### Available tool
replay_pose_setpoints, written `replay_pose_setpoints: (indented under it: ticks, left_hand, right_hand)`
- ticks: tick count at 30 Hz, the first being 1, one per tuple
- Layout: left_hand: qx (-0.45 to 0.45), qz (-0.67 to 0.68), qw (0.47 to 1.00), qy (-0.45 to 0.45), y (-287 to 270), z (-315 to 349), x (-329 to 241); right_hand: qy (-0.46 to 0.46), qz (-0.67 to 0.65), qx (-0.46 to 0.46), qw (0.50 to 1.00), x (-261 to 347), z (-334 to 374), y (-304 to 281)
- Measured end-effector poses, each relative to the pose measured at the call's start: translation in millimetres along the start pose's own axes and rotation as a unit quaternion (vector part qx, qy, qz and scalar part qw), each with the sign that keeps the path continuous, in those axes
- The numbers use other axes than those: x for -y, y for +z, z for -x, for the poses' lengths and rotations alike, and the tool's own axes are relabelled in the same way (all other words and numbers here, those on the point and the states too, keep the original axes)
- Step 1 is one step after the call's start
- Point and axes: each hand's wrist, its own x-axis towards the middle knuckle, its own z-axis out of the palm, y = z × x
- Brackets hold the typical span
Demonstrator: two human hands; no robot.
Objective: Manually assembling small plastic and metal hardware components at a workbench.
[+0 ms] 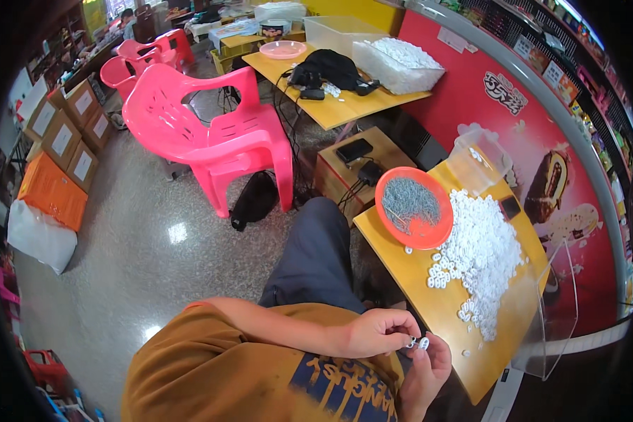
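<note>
- At far left, a white sack (41, 233), an orange parcel (53, 184) and cardboard boxes (62, 138) are lined up on the floor.
- A pink plastic armchair (250, 137) is seen next, with a dark bag (255, 199) partly under its seat.
- By the left hand (378, 333), a tiny piece (411, 342), too small to be identified, is pinched between thumb and fingers.
- Beyond the hands, a red bowl (420, 236) is partly filled with thin grey nail-like pieces (408, 200).
- By the right hand (432, 366), a white oval piece (423, 343) is gripped at the fingertips, just beside the left hand's piece, near the yellow wooden table (492, 366).
- Farther right, similar white pieces (482, 243) are heaped on that table, beside the bowl; a clear plastic tub (489, 169) is placed behind them.
</note>
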Motion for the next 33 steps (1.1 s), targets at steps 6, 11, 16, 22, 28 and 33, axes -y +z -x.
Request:
replay_pose_setpoints:
  ticks: [6, 11, 16, 22, 28, 33]
  left_hand:
    - [-0.011, -0.008, 0.999, 0.031, 0, 2, 1]
    - [-0.008, -0.008, 0.999, 0.039, -3, 0, -1]
    - [-0.011, 0.046, 0.999, 0.0, -3, -1, 1]
    - [0.001, 0.054, 0.997, -0.057, -5, -4, -1]
    - [0.006, 0.022, 1.0, -0.02, -2, -6, -2]
    - [0.012, -0.006, 1.0, 0.014, 3, -10, 4]
  right_hand:
    - [0.005, 0.005, 0.011, 1.0, 2, 1, 5]
    - [0.024, -0.01, 0.01, 1.0, -2, -4, -1]
    - [0.028, 0.028, -0.011, 0.999, -4, -2, -1]
    - [0.044, 0.013, -0.01, 0.999, -7, -4, -8]
    - [0.015, -0.06, 0.066, 0.996, -9, -7, -18]
    - [-0.016, -0.057, 0.079, 0.995, -11, -5, -24]
